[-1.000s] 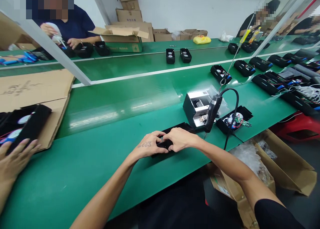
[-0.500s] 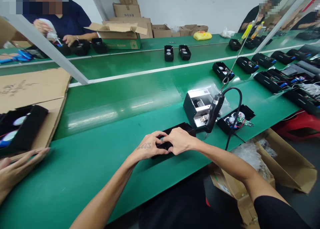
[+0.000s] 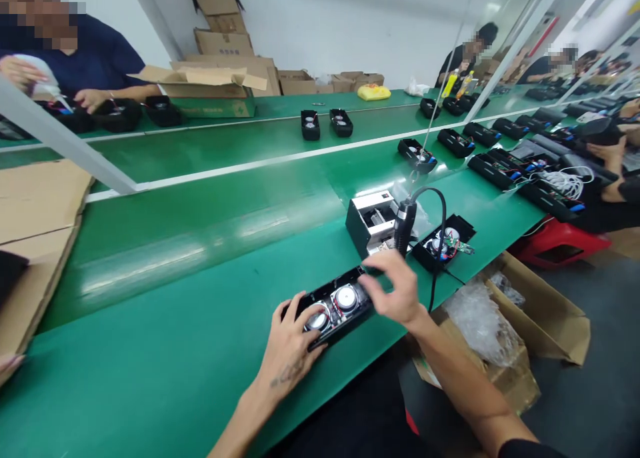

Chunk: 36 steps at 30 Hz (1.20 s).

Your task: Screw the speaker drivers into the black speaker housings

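Note:
A black speaker housing point(image 3: 351, 321) lies open side up on the green bench before me, with two round silver-faced speakers point(image 3: 346, 298) inside. My left hand point(image 3: 291, 343) grips its left end, fingers across the rim and the nearer speaker, thumb along the front wall. Over the right end hovers my right hand point(image 3: 399, 290), thumb and fingers apart with nothing between them. Just behind that hand hangs a black electric screwdriver point(image 3: 404, 226) on a wire; its lower tip is hidden by the fingers. The silver-and-black box-shaped machine point(image 3: 371, 218) stands beside the screwdriver.
Another open housing point(image 3: 425, 253) with a circuit board sits right of the screwdriver. More housings point(image 3: 493, 171) line the bench at right. Flat cardboard point(image 3: 40, 211) lies left. Boxes with plastic wrap point(image 3: 480, 318) stand below the right edge. A co-worker point(image 3: 100, 51) sits across.
My hands have parted: the right lifted off the housing toward the screwdriver, while the left shifted to the left end. The speakers now show. The view has turned right.

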### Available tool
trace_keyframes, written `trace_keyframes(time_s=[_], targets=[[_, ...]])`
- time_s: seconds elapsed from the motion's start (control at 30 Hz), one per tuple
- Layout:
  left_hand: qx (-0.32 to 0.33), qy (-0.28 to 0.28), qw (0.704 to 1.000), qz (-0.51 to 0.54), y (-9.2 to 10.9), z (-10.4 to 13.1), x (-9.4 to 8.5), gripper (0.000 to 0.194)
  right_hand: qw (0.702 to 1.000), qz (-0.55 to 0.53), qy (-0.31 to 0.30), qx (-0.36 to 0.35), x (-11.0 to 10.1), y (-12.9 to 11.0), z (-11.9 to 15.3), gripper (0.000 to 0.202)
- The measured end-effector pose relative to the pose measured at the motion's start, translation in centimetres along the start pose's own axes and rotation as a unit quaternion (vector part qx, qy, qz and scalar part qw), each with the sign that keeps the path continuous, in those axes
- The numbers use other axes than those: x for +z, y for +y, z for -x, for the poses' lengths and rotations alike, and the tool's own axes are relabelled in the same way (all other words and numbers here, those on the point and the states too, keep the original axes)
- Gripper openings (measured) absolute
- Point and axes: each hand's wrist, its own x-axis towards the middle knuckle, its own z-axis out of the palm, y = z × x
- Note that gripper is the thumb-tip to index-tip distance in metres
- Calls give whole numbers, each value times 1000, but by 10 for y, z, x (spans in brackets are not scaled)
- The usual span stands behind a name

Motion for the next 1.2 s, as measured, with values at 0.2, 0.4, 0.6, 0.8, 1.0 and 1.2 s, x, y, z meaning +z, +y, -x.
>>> trace_keyframes(time_s=[0.2,0.4,0.6,0.8,1.0,1.2], targets=[[6,39,999,-24,8,9,10,21,943,101,128,290,-26,64,5,55],[6,66,998,-13,1,10,16,24,937,-105,98,318,-16,70,29,42],[6,77,997,-14,-1,12,20,19,929,-167,159,289,-26,70,12,27],[8,92,996,-19,0,10,17,14,935,-158,230,221,-35,72,-49,34],[17,86,996,-19,1,9,12,13,936,-155,133,285,-18,79,-54,33],[28,83,996,-31,2,-1,9,12,919,-219,38,325,-26,51,-26,40]])
